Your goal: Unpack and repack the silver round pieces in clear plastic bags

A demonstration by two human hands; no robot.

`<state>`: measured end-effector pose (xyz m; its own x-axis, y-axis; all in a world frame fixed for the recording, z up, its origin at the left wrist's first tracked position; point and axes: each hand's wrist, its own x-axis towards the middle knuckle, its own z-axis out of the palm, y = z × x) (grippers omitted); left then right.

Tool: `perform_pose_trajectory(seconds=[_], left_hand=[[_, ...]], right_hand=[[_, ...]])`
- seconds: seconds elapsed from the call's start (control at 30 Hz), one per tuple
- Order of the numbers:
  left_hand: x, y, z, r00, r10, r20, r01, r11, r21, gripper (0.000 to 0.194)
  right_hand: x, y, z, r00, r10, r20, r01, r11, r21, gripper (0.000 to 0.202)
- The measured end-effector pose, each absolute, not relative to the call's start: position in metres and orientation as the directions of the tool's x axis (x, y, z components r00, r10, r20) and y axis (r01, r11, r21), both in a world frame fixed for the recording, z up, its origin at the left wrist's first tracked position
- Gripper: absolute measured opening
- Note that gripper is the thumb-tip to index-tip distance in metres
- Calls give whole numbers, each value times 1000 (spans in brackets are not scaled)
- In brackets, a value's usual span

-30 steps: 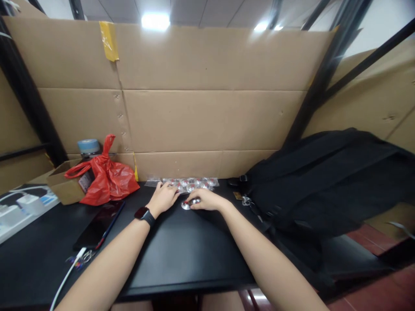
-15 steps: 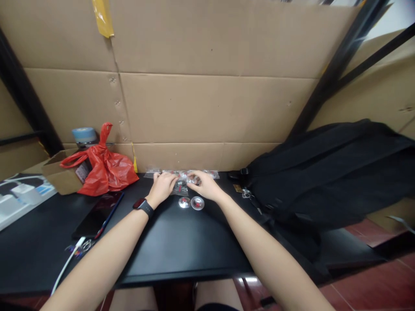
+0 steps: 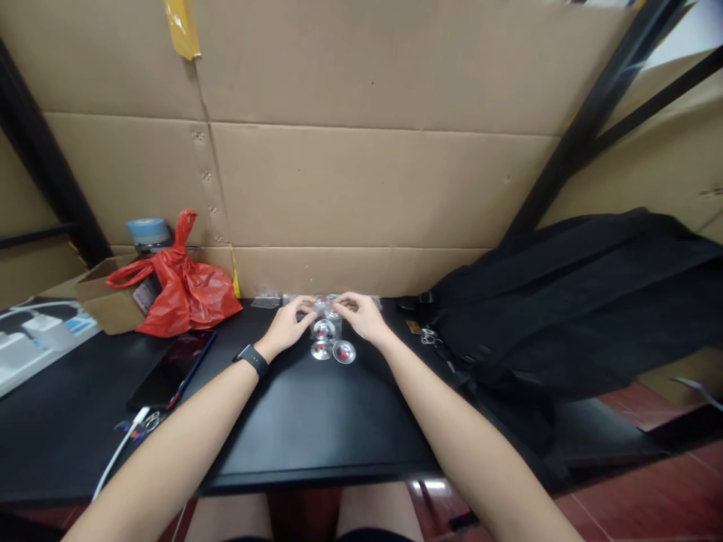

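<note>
Two clear round discs with red middles, a left disc (image 3: 321, 351) and a right disc (image 3: 344, 352), lie loose on the black table (image 3: 327, 421). Just behind them is another clear disc (image 3: 324, 329), on or in a small clear plastic bag (image 3: 337, 328). My left hand (image 3: 289, 325), with a dark watch on its wrist, has its fingers curled and pinched at the bag's left side. On the other side my right hand (image 3: 361, 316) pinches the bag near a further disc (image 3: 330, 310). Both sets of fingertips are partly hidden.
More clear wrappers (image 3: 266, 300) lie along the cardboard wall (image 3: 350, 188). At left are a red plastic bag (image 3: 192, 301), a cardboard box (image 3: 110, 305), a phone (image 3: 174, 369) with a white cable (image 3: 120, 452), and a power strip (image 3: 48, 342). A black backpack (image 3: 576, 301) fills the right.
My left hand has shifted slightly right and turned, uncovering the disc behind the loose ones. The small bag and its disc have moved a little to the right.
</note>
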<state>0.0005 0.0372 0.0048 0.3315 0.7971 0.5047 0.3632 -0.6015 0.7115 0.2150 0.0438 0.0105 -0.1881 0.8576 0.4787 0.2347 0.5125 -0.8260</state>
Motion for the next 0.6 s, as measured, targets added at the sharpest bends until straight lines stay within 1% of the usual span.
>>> perform_pose_trajectory(seconds=[0.07,0.17,0.3,0.37,0.47,0.5,0.6], left_hand=[[1,41,2,266,814,516,282,-578,766,27],[5,44,2,170,850,498,146,-522,840,30],[9,42,5,115,884,453,9,-457,889,35],[10,41,8,106,893,437,-10,-438,899,32],[9,40,10,126,900,417,2,-420,907,30],[8,40,10,144,894,425,19,-432,902,31],[7,38,9,169,862,477,84,-495,865,41]], right_hand=[[215,43,11,-148,866,478,189,499,-846,30],[213,42,11,-110,879,463,113,474,-873,33],[211,41,10,-194,889,414,89,436,-895,39],[211,40,10,-218,898,383,90,409,-908,38],[210,38,12,-162,914,372,64,385,-920,38],[210,37,13,-133,918,374,50,383,-922,40],[209,34,17,-73,923,377,16,379,-925,48]])
